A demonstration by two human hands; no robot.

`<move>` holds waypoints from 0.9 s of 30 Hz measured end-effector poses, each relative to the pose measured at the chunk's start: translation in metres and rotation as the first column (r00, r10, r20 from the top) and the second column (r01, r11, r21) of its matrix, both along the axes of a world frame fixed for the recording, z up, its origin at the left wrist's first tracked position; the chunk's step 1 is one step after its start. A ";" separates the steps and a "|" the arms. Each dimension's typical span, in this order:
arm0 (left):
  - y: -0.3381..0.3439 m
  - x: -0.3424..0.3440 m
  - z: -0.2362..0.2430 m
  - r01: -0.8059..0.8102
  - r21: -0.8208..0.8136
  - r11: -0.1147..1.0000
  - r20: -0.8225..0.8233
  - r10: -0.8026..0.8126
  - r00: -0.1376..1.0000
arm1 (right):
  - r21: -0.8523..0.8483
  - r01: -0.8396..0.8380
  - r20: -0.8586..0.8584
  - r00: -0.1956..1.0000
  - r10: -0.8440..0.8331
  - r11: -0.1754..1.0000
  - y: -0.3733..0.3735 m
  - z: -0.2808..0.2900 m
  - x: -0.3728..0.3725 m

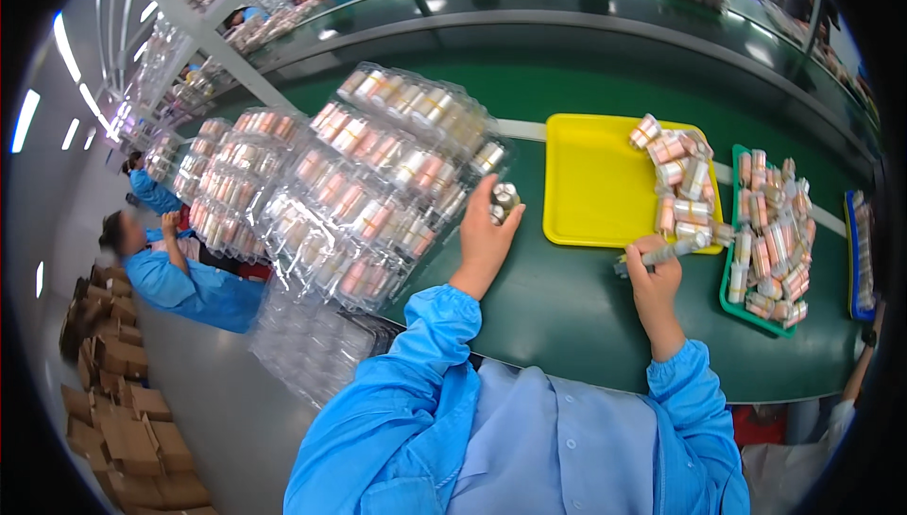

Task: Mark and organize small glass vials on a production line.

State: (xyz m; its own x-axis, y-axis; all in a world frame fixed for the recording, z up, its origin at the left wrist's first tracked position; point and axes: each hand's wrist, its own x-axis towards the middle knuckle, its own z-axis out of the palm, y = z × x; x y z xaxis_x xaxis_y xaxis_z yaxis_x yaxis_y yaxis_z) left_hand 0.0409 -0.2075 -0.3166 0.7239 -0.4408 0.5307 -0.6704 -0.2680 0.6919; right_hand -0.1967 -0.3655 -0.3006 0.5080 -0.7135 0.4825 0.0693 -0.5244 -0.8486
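Note:
My left hand [487, 243] is closed around a few small clear-capped cylinders [505, 198], their round ends facing up, beside the stacked clear plastic trays [364, 198]. Pink-and-white cylinders of the same sort fill those trays in rows. My right hand [654, 279], at the near right corner of the yellow tray [595, 184], grips a slim, clear and pale cylinder [682, 246]; its fingers hide part of it. Loose pink-and-white cylinders [694, 175] are heaped in the right half of the yellow tray.
A green tray [732, 283] piled with similar cylinders stands right of the yellow one, and a blue tray [858, 260] lies farther right. Empty clear trays [307, 340] overhang the table's near left edge. A co-worker in blue [194, 279] sits at left; cardboard boxes [142, 439] line the floor.

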 end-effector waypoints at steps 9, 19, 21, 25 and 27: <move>0.027 -0.017 0.068 -0.026 -0.071 0.997 0.092 0.032 0.995 | -0.013 -0.048 -0.035 0.998 0.047 0.999 0.002 -0.002 0.000; 0.068 0.083 0.187 -0.569 0.157 0.807 0.502 0.431 0.750 | -0.063 -0.114 -0.012 0.993 0.113 0.992 0.009 0.005 0.000; 0.059 0.092 0.187 -0.609 0.352 0.711 0.479 0.423 0.769 | -0.132 -0.116 -0.020 0.993 0.114 0.985 0.007 0.007 0.000; 0.045 0.098 0.172 -0.479 0.101 0.872 0.455 0.388 0.801 | -0.145 -0.091 -0.007 0.996 0.091 0.985 0.004 0.010 0.000; 0.056 0.096 0.172 -0.476 0.166 0.864 0.396 0.384 0.834 | -0.122 -0.080 -0.027 0.997 0.077 0.989 0.005 0.012 0.000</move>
